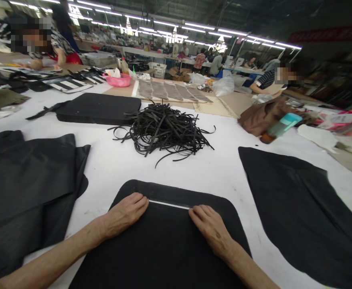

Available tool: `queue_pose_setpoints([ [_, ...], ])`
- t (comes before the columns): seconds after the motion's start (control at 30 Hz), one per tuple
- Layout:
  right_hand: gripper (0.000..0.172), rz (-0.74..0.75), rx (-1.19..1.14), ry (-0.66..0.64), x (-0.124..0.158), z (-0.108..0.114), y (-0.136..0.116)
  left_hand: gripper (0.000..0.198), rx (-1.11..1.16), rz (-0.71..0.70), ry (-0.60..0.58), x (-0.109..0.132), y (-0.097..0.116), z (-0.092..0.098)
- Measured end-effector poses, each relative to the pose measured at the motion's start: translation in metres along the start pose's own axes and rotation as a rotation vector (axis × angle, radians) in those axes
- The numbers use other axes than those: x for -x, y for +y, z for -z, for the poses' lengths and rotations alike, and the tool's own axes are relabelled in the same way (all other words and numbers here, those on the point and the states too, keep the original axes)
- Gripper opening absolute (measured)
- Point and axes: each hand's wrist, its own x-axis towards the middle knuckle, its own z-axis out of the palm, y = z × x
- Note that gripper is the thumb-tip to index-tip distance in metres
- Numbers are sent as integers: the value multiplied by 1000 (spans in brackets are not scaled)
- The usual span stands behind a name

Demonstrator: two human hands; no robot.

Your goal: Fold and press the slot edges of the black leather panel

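Observation:
A large black panel with rounded corners [164,249] lies flat on the white-topped table in front of me. Across its far part runs a narrow white strip [168,204]. My left hand [130,210] is at the strip's left end, with fingers bent and pressed together over it. At the right end, my right hand [210,224] is closed in the same way, fingertips down on the panel. Both thumbs are mostly hidden, and so are the strip's ends.
Beyond the panel sits a tangled heap of thin black strips [166,128], beside a stack of black panels [100,107]. Black sheets lie on the left [28,184] and right [296,200]. Farther off are a teal bottle [284,124], a pink basin [118,80] and co-workers.

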Motion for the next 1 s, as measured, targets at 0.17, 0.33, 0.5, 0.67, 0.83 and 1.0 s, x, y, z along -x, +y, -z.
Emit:
queue_pose_setpoints([
  [0.17, 27, -45, 40, 4, 22, 4, 9, 34, -136, -23, 52, 2, 3, -5],
  [0.33, 27, -97, 78, -49, 23, 3, 21, 36, -175, -12, 17, -1, -2, -6],
  [0.5, 25, -103, 100, -51, 11, -1, 28, 35, -181, 39, 9, -2, -8, -9],
  [0.67, 28, -69, 101, -26, 19, -1, 29, 36, -117, 83, 27, 5, -6, -15],
  [0.83, 29, -125, 104, 3, 35, 2, 35, 37, -102, 98, 105, 8, -6, -24],
  [1.0, 29, -320, 5, 102, 46, -6, 38, 38, -109, 116, 145, 9, -6, -29],
])
